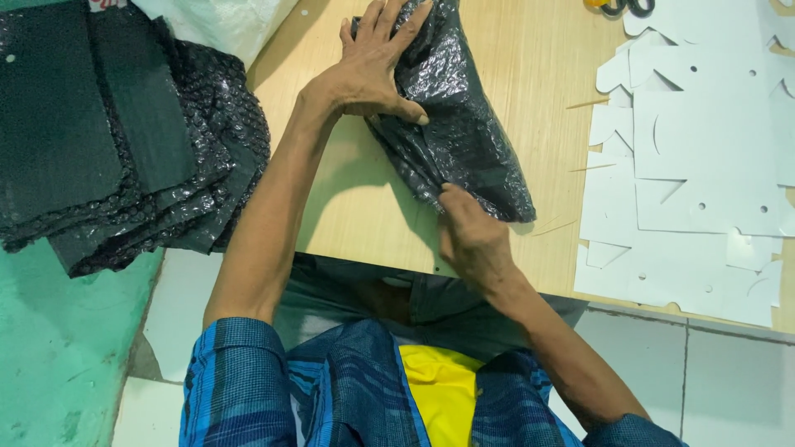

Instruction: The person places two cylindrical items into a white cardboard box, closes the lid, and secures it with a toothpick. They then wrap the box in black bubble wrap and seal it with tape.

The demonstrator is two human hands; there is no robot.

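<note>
Head view: a black bubble-wrap pouch is seen lying slantwise on the pale wooden surface, with both hands laid on it.
Left hand: it is pressed flat on the upper end of the pouch, its fingers spread and stretched out, the thumb laid along the pouch's near edge.
Right hand: it is set at the pouch's lower edge, its fingers curled and pinching the plastic there.
Left of the pouch: a stack of black bubble-wrap sheets is piled, well apart from it, over the surface's edge.
Right of the pouch: white die-cut cardboard pieces are spread in overlapping layers, near but not touching.
Beyond the cardboard, up from the pouch: scissor handles are partly shown at the frame's edge.
Below the pouch: a blue plaid shirt is worn.
</note>
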